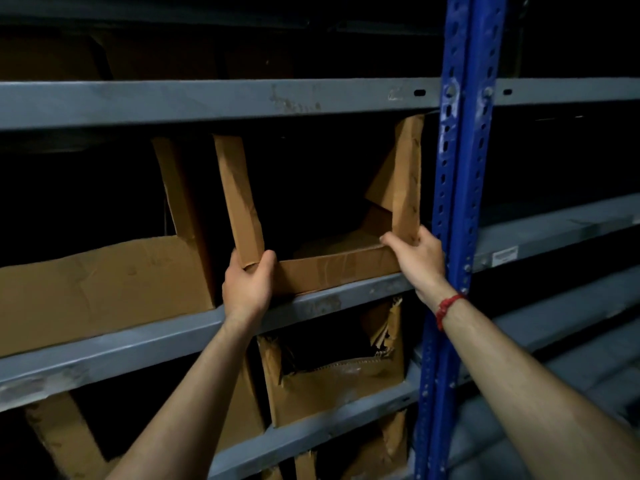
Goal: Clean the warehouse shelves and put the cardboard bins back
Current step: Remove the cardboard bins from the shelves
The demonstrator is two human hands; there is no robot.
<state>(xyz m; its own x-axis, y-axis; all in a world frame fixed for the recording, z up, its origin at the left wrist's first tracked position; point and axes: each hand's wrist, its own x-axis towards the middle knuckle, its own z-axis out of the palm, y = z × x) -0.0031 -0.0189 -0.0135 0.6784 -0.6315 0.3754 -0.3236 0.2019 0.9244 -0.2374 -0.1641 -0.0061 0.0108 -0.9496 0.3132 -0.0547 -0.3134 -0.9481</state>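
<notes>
The cardboard bin point(341, 268) sits on the grey shelf point(138, 344) near the middle of the view. Its low front wall rests along the shelf's front edge and its open top faces the dark bay. Two tall, creased corner strips rise from that wall, toward 11 and 1 o'clock.

The left hand point(247, 285) grips the bin's front corner at 9 o'clock. Its fingers point(236, 263) and thumb are curled round the foot of the left strip, and the palm lies over the shelf edge. The right hand point(417, 258) grips the opposite corner at 3 o'clock, with the thumb laid along the top of the front wall and the other fingers wrapped round the foot of the right strip. A red cord point(446, 308) circles the right wrist.

Just beyond that hand, at 3 o'clock from the bin, stands the blue upright point(457, 202), perforated along its length. A second bin point(104, 285), wider and dented, sits on the same shelf at 9 o'clock, just beside the held one. At 6 o'clock, one level down, a torn bin point(336, 389) shows a ragged front edge. An upper beam point(207, 102), scuffed in places, crosses at 12 o'clock.
</notes>
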